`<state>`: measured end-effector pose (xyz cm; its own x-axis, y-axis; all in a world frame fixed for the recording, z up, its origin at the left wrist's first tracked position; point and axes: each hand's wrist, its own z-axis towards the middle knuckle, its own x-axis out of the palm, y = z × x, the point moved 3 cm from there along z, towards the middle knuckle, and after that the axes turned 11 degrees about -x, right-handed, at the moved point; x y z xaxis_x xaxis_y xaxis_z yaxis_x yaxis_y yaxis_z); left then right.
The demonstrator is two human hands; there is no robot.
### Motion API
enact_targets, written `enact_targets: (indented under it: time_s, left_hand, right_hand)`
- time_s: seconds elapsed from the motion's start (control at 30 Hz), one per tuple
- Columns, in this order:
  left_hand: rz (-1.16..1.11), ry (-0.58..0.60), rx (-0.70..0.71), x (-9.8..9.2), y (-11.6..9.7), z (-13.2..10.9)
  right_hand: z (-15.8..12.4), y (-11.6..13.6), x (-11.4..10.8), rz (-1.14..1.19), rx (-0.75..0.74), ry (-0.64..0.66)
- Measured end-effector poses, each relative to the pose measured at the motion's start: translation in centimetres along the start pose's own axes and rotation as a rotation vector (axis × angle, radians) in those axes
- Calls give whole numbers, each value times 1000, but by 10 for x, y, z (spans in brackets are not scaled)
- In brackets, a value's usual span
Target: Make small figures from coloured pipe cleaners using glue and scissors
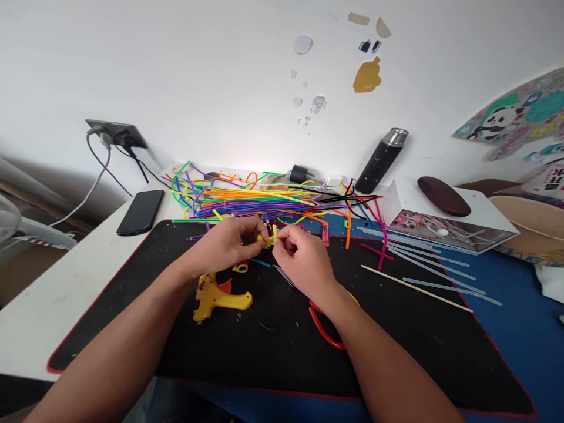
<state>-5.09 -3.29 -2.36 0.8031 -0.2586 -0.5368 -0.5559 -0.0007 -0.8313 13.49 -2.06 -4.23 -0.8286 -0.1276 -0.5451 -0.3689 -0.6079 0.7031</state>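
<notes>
Near the middle of the mat, my left hand and my right hand meet with fingers pinched on a small yellow pipe cleaner. Its shape is partly hidden by the fingertips. Just behind the hands lies a big pile of coloured pipe cleaners. A yellow glue gun rests on its side below my left hand. Under my right hand and forearm lie scissors with red handles, partly covered. A small yellow ring-shaped piece sits in front of my left hand.
On the right are translucent glue sticks, a thin wooden stick and a white box topped by a dark brown case. A black thermos leans by the wall. A phone lies left of the black mat.
</notes>
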Motion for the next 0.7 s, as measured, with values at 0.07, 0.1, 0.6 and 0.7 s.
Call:
enact_targets:
  time_s: [0.07,0.1,0.6,0.7]
  left_hand:
    - [12,17,-6,1,-1,-1]
    - [18,21,-6,1,-2,-1]
    - [-76,156,-84,-1,3,0]
    - [-99,202,-108,-1,1,-1]
  right_hand:
    - [1,-2,0,15,11,13]
    - [1,-3,0,21,18,20]
    - [-2,8,1,-131,-132,70]
    - [-3,9,2,-119,-142,64]
